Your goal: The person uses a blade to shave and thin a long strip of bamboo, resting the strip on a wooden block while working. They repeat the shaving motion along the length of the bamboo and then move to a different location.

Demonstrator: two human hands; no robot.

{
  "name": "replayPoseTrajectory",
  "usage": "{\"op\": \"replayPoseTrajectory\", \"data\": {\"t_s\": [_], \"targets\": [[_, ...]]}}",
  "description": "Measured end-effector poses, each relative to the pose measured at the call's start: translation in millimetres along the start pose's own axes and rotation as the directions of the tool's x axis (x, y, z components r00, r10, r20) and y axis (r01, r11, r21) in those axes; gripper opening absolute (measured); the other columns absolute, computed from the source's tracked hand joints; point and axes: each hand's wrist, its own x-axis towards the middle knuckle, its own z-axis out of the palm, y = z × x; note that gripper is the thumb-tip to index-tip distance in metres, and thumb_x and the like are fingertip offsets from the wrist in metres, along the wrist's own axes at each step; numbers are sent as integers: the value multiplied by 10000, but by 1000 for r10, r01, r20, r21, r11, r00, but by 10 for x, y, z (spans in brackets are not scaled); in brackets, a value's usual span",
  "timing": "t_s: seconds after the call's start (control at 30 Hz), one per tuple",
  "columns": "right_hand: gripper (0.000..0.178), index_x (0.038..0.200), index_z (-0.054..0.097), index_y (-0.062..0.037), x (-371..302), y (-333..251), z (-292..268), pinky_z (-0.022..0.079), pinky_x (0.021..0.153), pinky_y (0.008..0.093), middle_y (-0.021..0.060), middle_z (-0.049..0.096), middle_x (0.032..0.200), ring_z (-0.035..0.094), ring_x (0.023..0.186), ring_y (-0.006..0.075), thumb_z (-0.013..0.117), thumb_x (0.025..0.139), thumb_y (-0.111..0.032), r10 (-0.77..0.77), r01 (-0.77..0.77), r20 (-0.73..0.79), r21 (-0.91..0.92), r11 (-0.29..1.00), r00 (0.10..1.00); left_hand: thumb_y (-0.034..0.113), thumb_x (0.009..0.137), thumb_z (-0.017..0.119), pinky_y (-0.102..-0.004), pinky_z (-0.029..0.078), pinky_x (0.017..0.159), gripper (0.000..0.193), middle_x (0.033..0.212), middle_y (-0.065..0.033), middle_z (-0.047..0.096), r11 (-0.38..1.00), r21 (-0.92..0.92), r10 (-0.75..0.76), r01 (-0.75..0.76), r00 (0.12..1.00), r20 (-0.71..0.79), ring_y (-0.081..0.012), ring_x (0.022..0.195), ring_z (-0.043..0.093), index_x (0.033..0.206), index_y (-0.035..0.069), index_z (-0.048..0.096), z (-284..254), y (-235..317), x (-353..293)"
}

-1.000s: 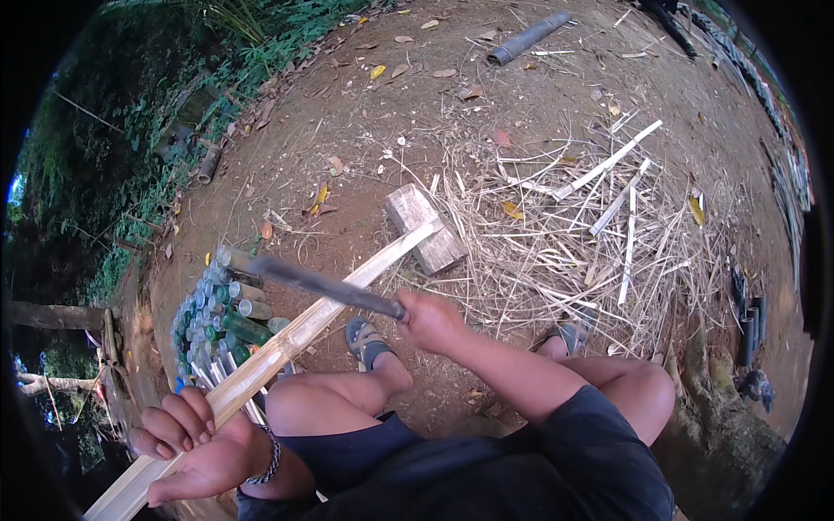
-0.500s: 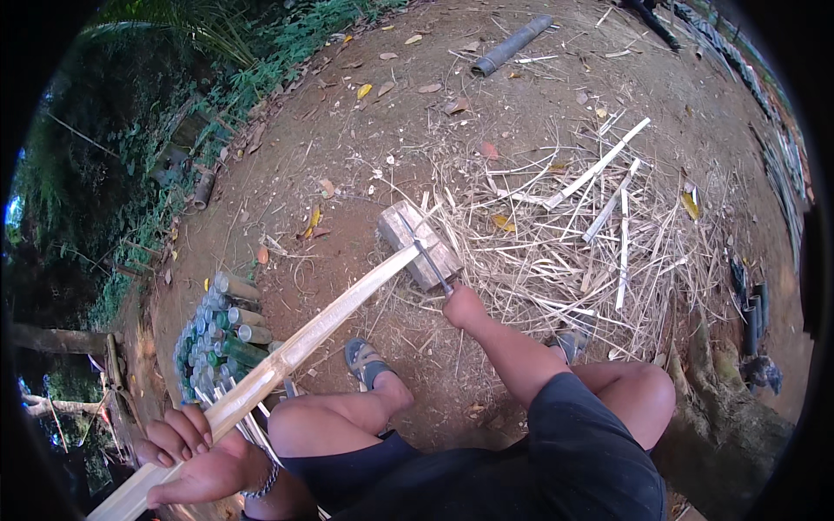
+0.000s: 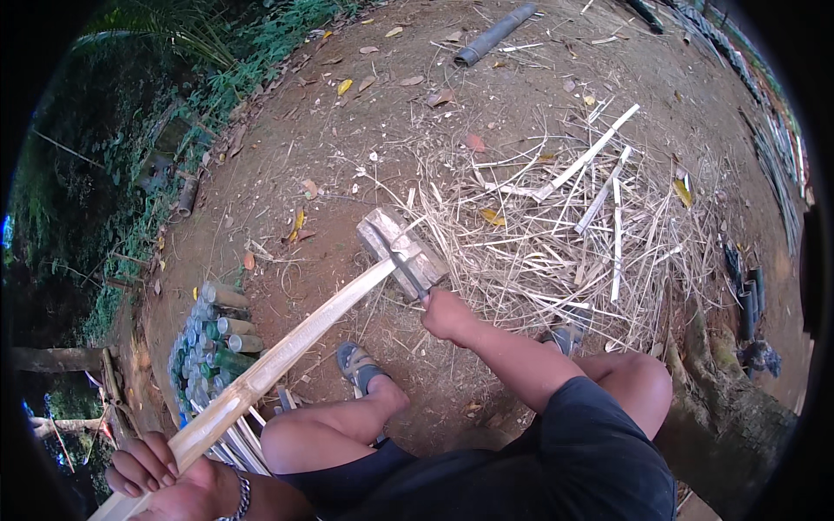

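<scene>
Bare brown earth, strewn with dry leaves, forms the floor of an outdoor yard edged on the left by green undergrowth. A person sits above it, knees bent, feet in sandals. The left hand [image 3: 169, 484] is clenched around the near end of a long split bamboo pole [image 3: 287, 356], whose far end rests on a wooden block [image 3: 401, 252] set on the ground. The right hand [image 3: 447, 314] grasps a knife [image 3: 407, 271], its blade apparently laid against the pole's tip at the block, though the contact is hard to make out. Just beyond the block spreads a heap of pale bamboo slivers [image 3: 573, 226]. A stack of cut bamboo tubes [image 3: 213, 339] lies beside the pole on the left, and a grey pipe [image 3: 495, 35] lies well apart at the top.
</scene>
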Motion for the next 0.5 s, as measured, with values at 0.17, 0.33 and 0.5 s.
{"op": "replayPoseTrajectory", "data": {"t_s": [0.17, 0.33, 0.5], "targets": [[260, 1042, 541, 20, -162, -171, 111, 486, 781, 499, 260, 637, 901, 630, 864, 413, 530, 906, -202, -107, 104, 34, 71, 992, 994, 627, 767, 638, -214, 262, 465, 569, 619, 8, 346, 998, -42, -52, 56, 994, 93, -90, 506, 325, 722, 114, 396, 12, 63, 150], [224, 1006, 541, 4, -434, -544, 155, 492, 750, 493, 246, 632, 865, 628, 851, 412, 554, 867, -171, -223, 209, 121, 123, 970, 967, 602, 752, 664, -213, 263, 462, 556, 611, 13, 343, 998, 4, -66, 66, 995, 74, -90, 495, 321, 708, 121, 388, 2, 78, 204], [195, 987, 550, -15, -847, -1033, 22, 497, 745, 496, 221, 635, 832, 640, 828, 392, 564, 854, -155, -468, 440, 191, 172, 881, 863, 629, 756, 654, -215, 262, 464, 583, 614, 7, 343, 998, 45, -40, 39, 999, 21, -92, 502, 324, 720, 109, 393, -193, 130, 180]]}}
